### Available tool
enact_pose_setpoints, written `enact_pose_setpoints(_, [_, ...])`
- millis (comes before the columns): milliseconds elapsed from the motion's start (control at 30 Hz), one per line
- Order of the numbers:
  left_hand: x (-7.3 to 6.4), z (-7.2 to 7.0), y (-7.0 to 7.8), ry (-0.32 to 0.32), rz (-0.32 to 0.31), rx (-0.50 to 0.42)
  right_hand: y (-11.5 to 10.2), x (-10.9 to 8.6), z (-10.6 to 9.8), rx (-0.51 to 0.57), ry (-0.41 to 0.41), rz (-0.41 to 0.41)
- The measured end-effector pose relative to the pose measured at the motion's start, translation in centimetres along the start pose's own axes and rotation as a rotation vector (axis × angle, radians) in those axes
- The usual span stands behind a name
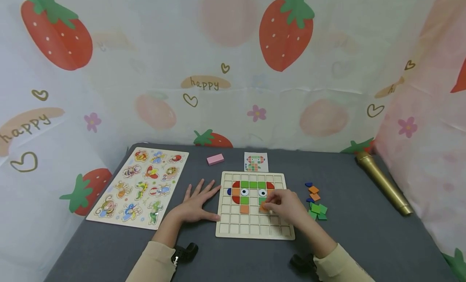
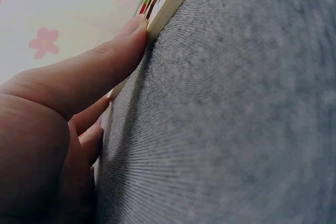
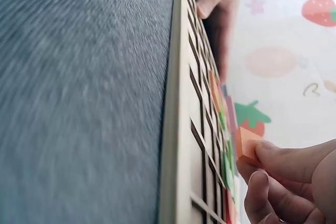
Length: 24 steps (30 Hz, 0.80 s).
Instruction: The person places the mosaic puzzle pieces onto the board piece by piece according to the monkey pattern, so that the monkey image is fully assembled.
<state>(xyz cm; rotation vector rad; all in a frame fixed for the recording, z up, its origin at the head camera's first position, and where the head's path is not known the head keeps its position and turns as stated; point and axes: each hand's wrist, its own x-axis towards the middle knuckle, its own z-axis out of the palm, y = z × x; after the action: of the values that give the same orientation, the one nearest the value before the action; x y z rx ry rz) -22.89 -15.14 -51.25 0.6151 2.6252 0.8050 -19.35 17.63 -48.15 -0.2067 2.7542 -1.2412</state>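
A wooden grid board (image 1: 255,230) lies in the middle of the table. Red, green, orange and blue tiles and two eye tiles (image 1: 244,191) sit in its upper cells, with one orange square (image 1: 244,209) below them. My left hand (image 1: 193,207) is spread flat at the board's left side, thumb and fingertips at the edge; the left wrist view shows the thumb (image 2: 105,59) against the rim. Between thumb and fingers my right hand (image 1: 287,207) pinches an orange square tile (image 3: 247,146), tilted over the grid in the right wrist view.
Behind the board lie a picture card (image 1: 256,163) and a pink block (image 1: 215,159). Loose green tiles (image 1: 318,210), orange tiles (image 1: 314,189) and blue tiles (image 1: 308,185) are right of it. An insect picture board (image 1: 140,185) lies left, a gold tube (image 1: 384,185) far right.
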Motion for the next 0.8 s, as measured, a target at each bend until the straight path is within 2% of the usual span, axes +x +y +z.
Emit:
enact_pose_setpoints(233, [0.0, 0.0, 0.1, 0.006, 0.006, 0.0, -0.4, 0.7, 1.4, -0.022, -0.015, -0.014])
enact_pose_setpoints(600, [0.0, -0.1, 0.0, 0.004, 0.001, -0.001, -0.7, 1.0, 2.4, -0.008, -0.027, -0.032])
enact_pose_setpoints(800, [0.1, 0.2, -0.3, 0.001, 0.005, 0.0, -0.9, 1.2, 3.0, -0.081, -0.018, -0.031])
